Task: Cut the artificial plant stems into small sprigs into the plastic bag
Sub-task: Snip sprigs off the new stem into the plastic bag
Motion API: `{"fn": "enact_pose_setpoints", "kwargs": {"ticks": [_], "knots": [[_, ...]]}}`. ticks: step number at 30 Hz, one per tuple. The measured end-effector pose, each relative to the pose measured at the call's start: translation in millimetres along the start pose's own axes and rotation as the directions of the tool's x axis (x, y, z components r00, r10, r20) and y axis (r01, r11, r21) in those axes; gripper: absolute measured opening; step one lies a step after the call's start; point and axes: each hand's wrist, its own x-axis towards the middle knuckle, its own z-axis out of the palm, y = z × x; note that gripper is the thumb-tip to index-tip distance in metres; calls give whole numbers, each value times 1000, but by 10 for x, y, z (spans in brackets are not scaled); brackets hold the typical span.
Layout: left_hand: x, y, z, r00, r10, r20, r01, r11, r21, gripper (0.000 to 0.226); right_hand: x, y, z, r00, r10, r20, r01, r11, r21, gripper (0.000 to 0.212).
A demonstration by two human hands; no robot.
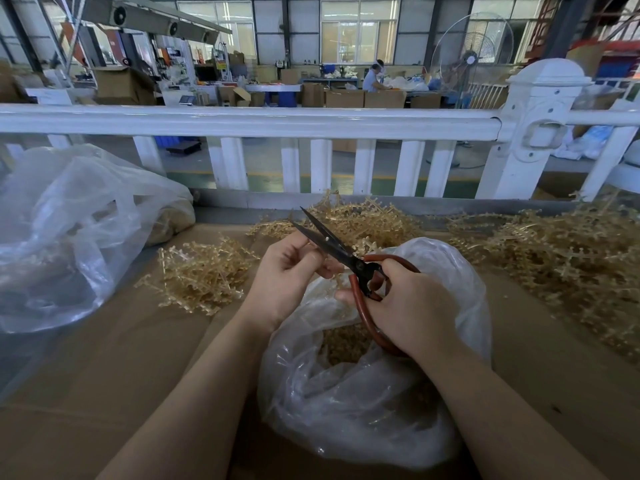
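Observation:
My right hand (412,306) grips the red handles of black-bladed scissors (332,245), whose blades stand open and point up-left. My left hand (287,268) is curled beside the blades and pinches a small tan stem piece, mostly hidden by the fingers. Both hands hover over the mouth of a clear plastic bag (363,410) that holds cut tan sprigs (343,344). Tan artificial plant stems lie in heaps: one to the left (201,275), one behind the hands (367,220) and a large one at the right (568,258).
The work surface is brown cardboard (138,375). A big crumpled clear plastic bag (69,230) sits at the left. A white fence railing (277,123) runs along the far edge. Beyond it is a workshop with boxes, a fan and a seated person.

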Motion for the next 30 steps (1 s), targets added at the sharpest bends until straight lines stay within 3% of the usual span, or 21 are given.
{"fn": "enact_pose_setpoints", "kwargs": {"ticks": [15, 18, 23, 30], "knots": [[-10, 23, 12, 1000, -12, -19, 11, 999, -30, 27, 20, 7, 18, 1000, -15, -10, 15, 999, 46, 93], [-2, 21, 0, 994, -97, -42, 92, 990, -106, 25, 5, 5, 28, 1000, 2, -14, 0, 988, 154, 83], [37, 28, -31, 973, -227, -45, 202, 930, -307, 32, 31, -14, 31, 987, 153, 51, -159, 883, 441, 65], [46, 22, -42, 956, -291, 42, 287, 895, -341, 29, 62, -5, 47, 971, 176, 163, -238, 791, 564, 16]]}}
